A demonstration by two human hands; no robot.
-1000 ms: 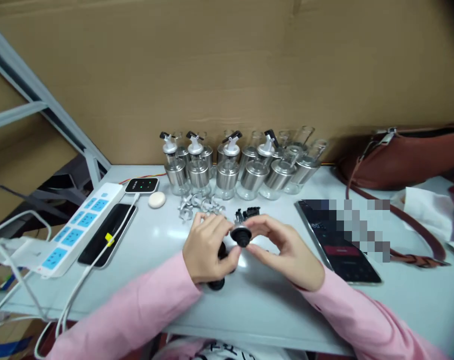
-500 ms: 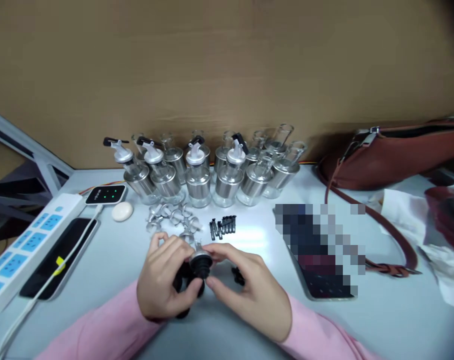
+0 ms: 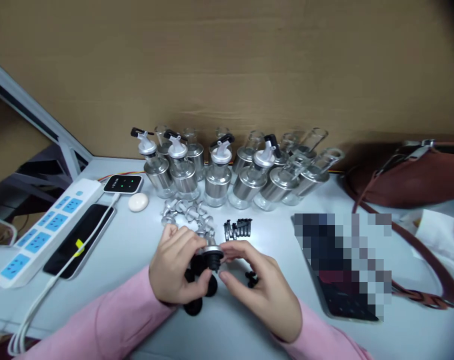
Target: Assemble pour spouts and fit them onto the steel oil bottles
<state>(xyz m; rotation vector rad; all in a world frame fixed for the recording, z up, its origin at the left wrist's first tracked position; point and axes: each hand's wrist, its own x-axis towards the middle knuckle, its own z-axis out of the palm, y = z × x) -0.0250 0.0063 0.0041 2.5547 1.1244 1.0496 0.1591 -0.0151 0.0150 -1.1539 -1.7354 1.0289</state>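
My left hand [image 3: 182, 265] grips a bottle pourer, with fingers on its silver cap and the thumb by the stopper. The pourer [image 3: 213, 252] has a silver spout pointing up and a ribbed black stopper below. Curled around its right side, my right hand [image 3: 262, 282] has fingertips on the cap's rim and its thumb beside the stopper's lower end. Several round black stoppers [image 3: 193, 305] lie under my left hand, partly hidden. Loose silver spouts [image 3: 189, 212] are piled beyond it. Small black levers [image 3: 244, 228] lie in a row; other small black parts [image 3: 251, 279] sit behind my right fingers.
Glass bottles with steel sleeves [image 3: 217, 182] stand in rows at the back, several front ones topped with pourers. A power strip [image 3: 43, 230], phone [image 3: 79, 245], small device [image 3: 122, 183] and white disc [image 3: 138, 202] are left. Another phone [image 3: 335, 280] and a brown bag [image 3: 418, 175] are right.
The view has shifted, so the scene sits further right. My right thumb has drawn slightly away from the stopper's lower end. The pourer stays between my hands.
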